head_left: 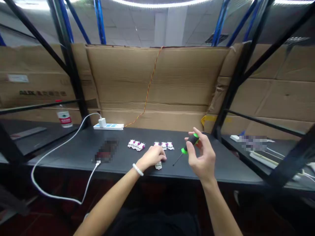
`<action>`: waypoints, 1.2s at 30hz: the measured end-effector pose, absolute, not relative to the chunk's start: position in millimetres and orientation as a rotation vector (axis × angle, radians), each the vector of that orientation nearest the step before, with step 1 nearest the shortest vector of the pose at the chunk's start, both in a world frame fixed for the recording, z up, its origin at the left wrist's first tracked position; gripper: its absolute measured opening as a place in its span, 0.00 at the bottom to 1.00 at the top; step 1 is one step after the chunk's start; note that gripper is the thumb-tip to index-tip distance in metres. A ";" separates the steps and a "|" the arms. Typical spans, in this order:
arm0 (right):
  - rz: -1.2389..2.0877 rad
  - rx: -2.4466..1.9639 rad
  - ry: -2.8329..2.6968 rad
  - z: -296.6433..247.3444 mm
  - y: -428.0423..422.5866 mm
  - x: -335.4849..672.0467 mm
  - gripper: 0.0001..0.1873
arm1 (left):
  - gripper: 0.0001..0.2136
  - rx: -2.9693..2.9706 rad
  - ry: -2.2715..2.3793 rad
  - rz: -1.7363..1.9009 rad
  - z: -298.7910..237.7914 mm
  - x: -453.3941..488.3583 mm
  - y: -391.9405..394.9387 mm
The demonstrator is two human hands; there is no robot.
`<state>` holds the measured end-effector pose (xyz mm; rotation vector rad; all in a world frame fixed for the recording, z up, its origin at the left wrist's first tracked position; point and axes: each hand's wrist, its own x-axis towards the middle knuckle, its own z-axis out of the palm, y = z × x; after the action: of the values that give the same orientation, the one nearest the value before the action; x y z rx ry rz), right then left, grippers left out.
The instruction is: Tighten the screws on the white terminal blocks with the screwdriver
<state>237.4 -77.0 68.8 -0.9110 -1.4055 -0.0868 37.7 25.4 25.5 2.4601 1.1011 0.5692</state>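
Observation:
My right hand (203, 155) pinches the black and green handle of a small screwdriver (188, 146); its thin shaft slants down and left to the dark tabletop (73, 154). My left hand (152, 157), with a white bead bracelet on the wrist, lies curled on the table over a small white and pink part (158, 166) near the front edge. Several more white and pink parts lie in two groups behind it, one to the left (136, 145) and one to the right (164, 145).
A white power strip (108, 126) sits at the back left, and its white cable (49, 160) loops off the front edge. A blurred dark object (106, 151) lies left of the parts. A plastic bottle (64, 116) stands far left. Cardboard walls the back, with black frame posts either side.

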 end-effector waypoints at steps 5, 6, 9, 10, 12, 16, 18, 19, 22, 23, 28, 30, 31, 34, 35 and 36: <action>-0.072 -0.920 -1.408 68.6 -76.6 236.8 0.26 | 0.07 2.455 1.111 0.558 25.6 40.3 25.8; -0.069 -0.922 -1.406 68.5 -76.3 236.5 0.26 | 0.07 2.461 1.100 0.568 27.0 39.4 24.9; -0.048 -0.911 -1.371 67.9 -74.3 235.5 0.29 | 0.10 2.481 1.055 0.605 32.4 29.8 20.2; -0.023 -0.903 -1.354 67.4 -73.0 235.2 0.30 | 0.10 2.492 1.025 0.623 33.7 24.1 18.1; 0.048 -0.880 -1.320 65.8 -69.4 234.1 0.32 | 0.11 2.526 0.899 0.663 34.2 10.2 13.5; 0.195 -0.799 -1.289 59.1 -59.6 229.1 0.24 | 0.12 2.538 0.611 0.598 27.1 -15.5 7.1; 0.229 -0.756 -1.288 55.3 -55.7 224.8 0.22 | 0.13 2.528 0.575 0.587 22.7 -22.8 7.0; 0.236 -0.746 -1.289 53.6 -54.5 222.4 0.22 | 0.13 2.529 0.573 0.595 21.0 -25.0 7.7; 0.212 -0.748 -1.278 49.8 -53.8 215.3 0.22 | 0.12 2.539 0.561 0.632 17.9 -28.1 11.0; 0.203 -0.751 -1.279 48.8 -54.2 213.3 0.22 | 0.11 2.537 0.553 0.647 17.3 -28.4 12.2; 0.198 -0.758 -1.299 44.8 -53.7 207.1 0.22 | 0.09 2.514 0.524 0.701 14.5 -27.3 15.2; 0.196 -0.759 -1.302 44.2 -52.6 205.4 0.22 | 0.08 2.506 0.518 0.705 13.7 -26.4 15.2; 0.195 -0.756 -1.301 44.1 -52.2 204.5 0.22 | 0.08 2.502 0.514 0.704 13.5 -26.1 15.1; 0.192 -0.747 -1.301 44.3 -51.9 202.6 0.22 | 0.07 2.499 0.518 0.707 13.4 -25.4 14.7; 0.189 -0.746 -1.297 44.4 -52.2 202.4 0.22 | 0.07 2.501 0.517 0.704 13.5 -25.4 14.6; 0.189 -0.749 -1.298 44.4 -52.5 202.3 0.22 | 0.07 2.504 0.518 0.703 13.6 -25.4 14.5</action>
<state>202.3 -52.5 44.4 -0.7494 -1.2981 0.1891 -25.4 14.5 13.6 2.5041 0.5184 0.7030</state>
